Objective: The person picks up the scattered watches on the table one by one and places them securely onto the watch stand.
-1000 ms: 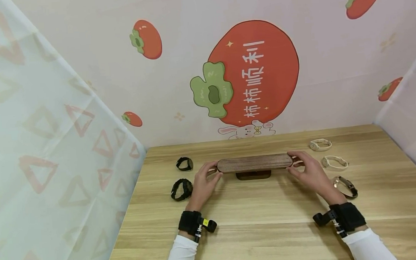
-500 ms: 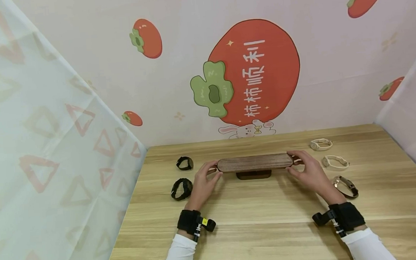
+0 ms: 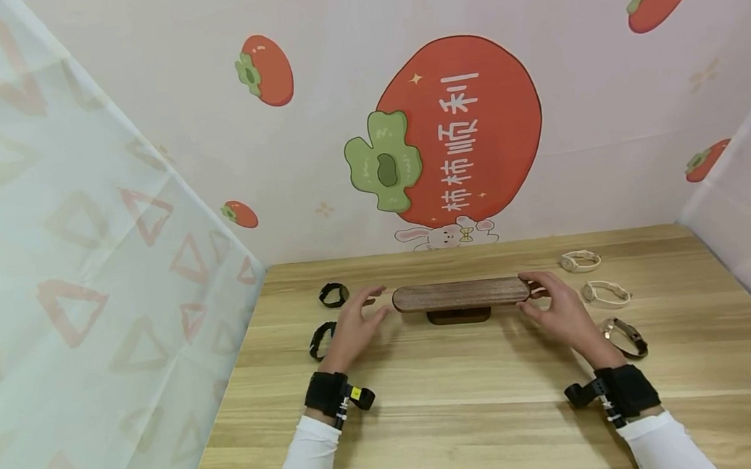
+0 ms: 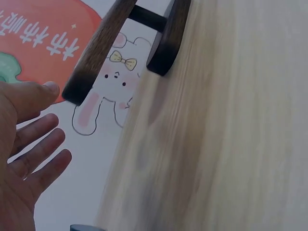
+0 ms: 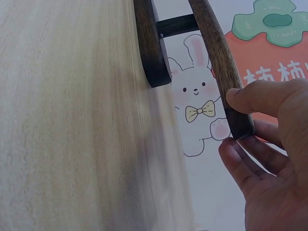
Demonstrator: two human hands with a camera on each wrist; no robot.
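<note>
A dark wooden T-bar display stand (image 3: 461, 294) stands on the table, its long rounded bar held up on a short post above a smaller base (image 3: 458, 316). At the bar's right end my right hand (image 3: 559, 309) pinches the wood; in the right wrist view the thumb lies along the bar (image 5: 221, 62), with fingers at its far side and tip. My left hand (image 3: 354, 327) is spread just off the left end. The left wrist view shows a gap between its fingers and the bar (image 4: 103, 53).
Left of the stand lie two black watches; one (image 3: 344, 295) is farther back, and the nearer one (image 3: 315, 340) is partly covered by my left hand. On the right are two white watches (image 3: 568, 262) and a dark-strapped watch (image 3: 638, 347). A printed cloth wall (image 3: 318, 158) rises behind the table.
My left hand has let go of the bar's left end and shifted left, now overlapping the nearer black watch. The right hand and the stand have stayed in place.
</note>
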